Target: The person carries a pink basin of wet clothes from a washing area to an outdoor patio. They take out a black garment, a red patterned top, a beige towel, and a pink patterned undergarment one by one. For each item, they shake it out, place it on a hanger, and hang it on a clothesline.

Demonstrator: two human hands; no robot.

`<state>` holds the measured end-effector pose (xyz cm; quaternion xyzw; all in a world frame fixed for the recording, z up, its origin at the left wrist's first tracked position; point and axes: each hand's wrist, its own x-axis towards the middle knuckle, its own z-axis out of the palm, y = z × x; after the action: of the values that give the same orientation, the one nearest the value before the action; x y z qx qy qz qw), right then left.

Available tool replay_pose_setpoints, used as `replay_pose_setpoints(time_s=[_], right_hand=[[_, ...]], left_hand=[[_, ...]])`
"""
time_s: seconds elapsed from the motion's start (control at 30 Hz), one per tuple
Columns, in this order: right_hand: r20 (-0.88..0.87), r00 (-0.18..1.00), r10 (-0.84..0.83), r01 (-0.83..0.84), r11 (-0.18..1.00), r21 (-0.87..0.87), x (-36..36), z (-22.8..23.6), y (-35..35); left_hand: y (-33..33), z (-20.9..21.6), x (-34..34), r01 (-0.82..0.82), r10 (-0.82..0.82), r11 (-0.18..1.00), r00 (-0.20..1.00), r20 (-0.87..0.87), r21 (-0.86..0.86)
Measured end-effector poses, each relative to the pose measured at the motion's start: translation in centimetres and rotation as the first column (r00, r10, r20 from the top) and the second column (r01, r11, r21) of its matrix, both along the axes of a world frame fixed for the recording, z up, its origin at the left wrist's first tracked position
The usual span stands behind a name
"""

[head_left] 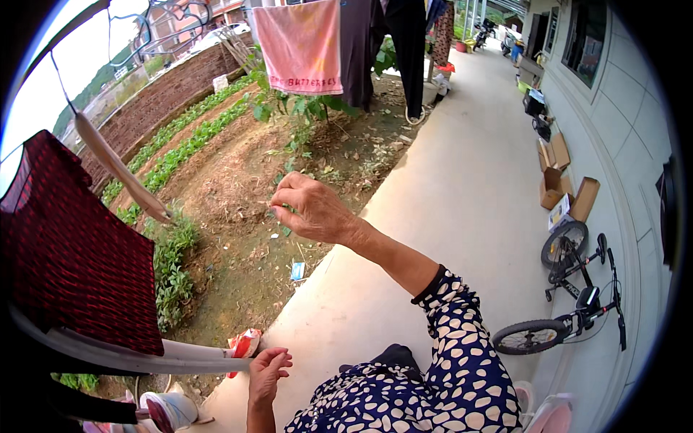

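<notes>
My right hand (pixel 312 209) is stretched forward over the edge where the concrete path meets the soil. Its fingers are bent in toward the thumb, and whatever they might hold is too small to make out. Low in the view, my left hand (pixel 268 372) has loosely curved, parted fingers and nothing visible in them. It is beside a red and white packet (pixel 245 343) and the end of a pale pole (pixel 195 359). A dark red patterned cloth (pixel 79 245) hangs at the left, and a beige strip of cloth (pixel 119 166) dangles beyond it.
A pink towel (pixel 302 47) and dark trousers (pixel 406 54) hang ahead. Garden rows (pixel 180 155) lie left of the concrete path (pixel 462 180). A bicycle (pixel 570 296) and opened cardboard boxes (pixel 559 180) are along the right wall. A white bucket (pixel 170 410) stands lower left.
</notes>
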<state>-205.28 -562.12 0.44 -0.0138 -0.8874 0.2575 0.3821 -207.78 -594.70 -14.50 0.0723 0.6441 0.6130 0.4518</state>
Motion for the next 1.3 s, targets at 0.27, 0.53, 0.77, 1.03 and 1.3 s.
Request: replay_pose_setpoints(time_s=[0.27, 0.53, 0.77, 1.03, 1.3], right_hand=[[0.643, 0.601, -0.474, 0.786, 0.499, -0.366, 32.8, -21.0, 3.9], [0.867, 0.121, -0.483, 0.934, -0.239, -0.264, 59.9, -31.8, -9.6], [0.717, -0.336, -0.610, 0.739, -0.643, -0.200, 72.1, -29.0, -20.6], [0.471, -0.773, -0.424, 0.045, -0.778, -0.627, 84.7, -26.8, -37.6], [0.522, -0.841, -0.143, 0.131, -0.990, -0.060, 99.9, -34.5, -47.6]], left_hand=[[12.8, -1.5, 10.3, 0.485, -0.488, 0.864, 0.873, 0.017, -0.134], [25.3, -1.8, 29.3, 0.830, -0.832, 0.543, 0.552, 0.047, -0.129], [29.0, -2.1, 42.7, 0.989, -0.995, 0.090, 0.096, 0.042, -0.120], [28.2, -3.6, 53.6, 0.926, -0.944, -0.330, -0.323, 0.064, -0.187], [25.1, -4.5, 66.7, 0.917, -0.944, -0.331, -0.319, 0.088, -0.222]])
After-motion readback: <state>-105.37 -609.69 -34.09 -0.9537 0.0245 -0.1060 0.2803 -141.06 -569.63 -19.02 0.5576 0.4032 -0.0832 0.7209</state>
